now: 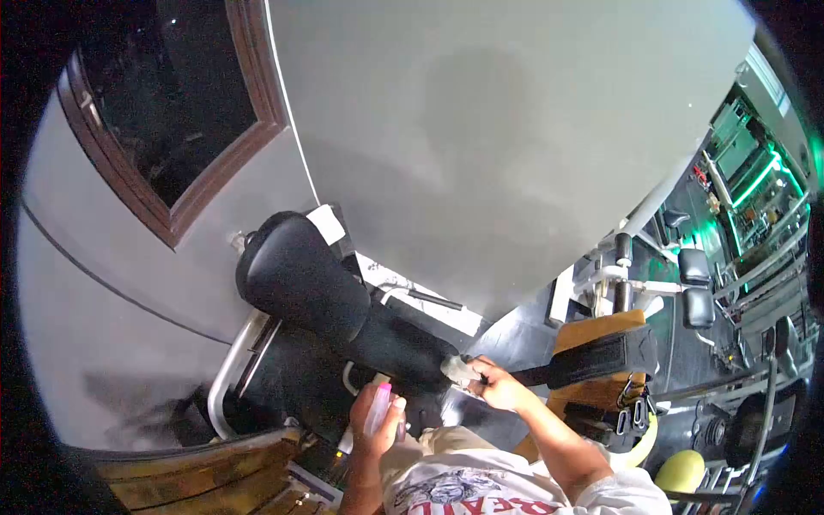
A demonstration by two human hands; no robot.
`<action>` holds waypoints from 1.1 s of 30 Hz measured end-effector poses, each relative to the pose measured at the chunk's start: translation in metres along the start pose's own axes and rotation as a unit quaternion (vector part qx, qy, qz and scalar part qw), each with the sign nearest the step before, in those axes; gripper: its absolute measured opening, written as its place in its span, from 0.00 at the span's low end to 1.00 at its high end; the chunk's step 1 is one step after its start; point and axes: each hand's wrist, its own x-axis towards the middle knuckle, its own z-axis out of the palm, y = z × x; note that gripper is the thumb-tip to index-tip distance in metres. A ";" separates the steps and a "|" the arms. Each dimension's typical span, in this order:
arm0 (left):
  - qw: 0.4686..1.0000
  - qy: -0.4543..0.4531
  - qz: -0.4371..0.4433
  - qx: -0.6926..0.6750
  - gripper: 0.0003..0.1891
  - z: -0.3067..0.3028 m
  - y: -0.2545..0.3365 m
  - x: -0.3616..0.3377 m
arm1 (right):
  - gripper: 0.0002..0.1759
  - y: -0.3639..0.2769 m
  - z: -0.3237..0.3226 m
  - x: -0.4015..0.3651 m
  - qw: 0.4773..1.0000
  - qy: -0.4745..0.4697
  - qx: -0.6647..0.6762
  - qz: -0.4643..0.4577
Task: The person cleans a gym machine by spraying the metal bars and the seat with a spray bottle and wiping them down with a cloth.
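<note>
My left hand (366, 422) is wrapped round a slim translucent bottle (377, 413) with a pink top, held upright in front of my body. In my right hand (505, 390) is a crumpled light grey cloth (459, 370), pressed against the near end of a black padded gym bench (403, 345). The fingertips of that hand are partly hidden by the cloth. Beyond, the bench's raised black backrest (296, 273) leans toward the wall.
A grey wall (515, 146) rises behind the bench, with a brown-framed window (176, 219) at left. Wooden slats (193, 476) lie at lower left. To my right are a brown box (571, 343) with black straps, a yellow-green ball (681, 471) and gym machines (697, 283).
</note>
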 end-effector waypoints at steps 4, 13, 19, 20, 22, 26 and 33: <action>0.998 -0.037 0.042 0.019 0.11 -0.004 0.027 0.003 | 0.19 -0.039 0.004 -0.030 1.000 0.018 0.013 -0.005; 0.986 -0.129 0.012 -0.105 0.10 -0.032 0.039 -0.009 | 0.20 -0.099 0.028 -0.066 0.992 0.040 0.113 -0.032; 0.996 -0.084 -0.026 -0.032 0.10 -0.048 0.067 -0.004 | 0.20 -0.115 0.031 -0.059 0.991 0.013 0.112 -0.071; 0.997 -0.078 -0.022 -0.014 0.10 -0.051 0.067 -0.003 | 0.20 -0.116 0.032 -0.054 0.990 0.003 0.128 -0.059; 0.995 -0.078 -0.046 0.051 0.10 -0.056 0.076 -0.001 | 0.20 -0.115 0.032 -0.039 0.988 0.001 0.122 -0.093; 0.997 -0.034 -0.064 0.021 0.12 -0.067 0.082 0.001 | 0.19 -0.111 0.035 0.000 0.981 -0.037 0.136 -0.134; 0.968 0.137 0.107 0.182 0.10 -0.086 0.069 0.003 | 0.14 -0.161 0.020 0.071 0.955 -0.178 0.137 -0.195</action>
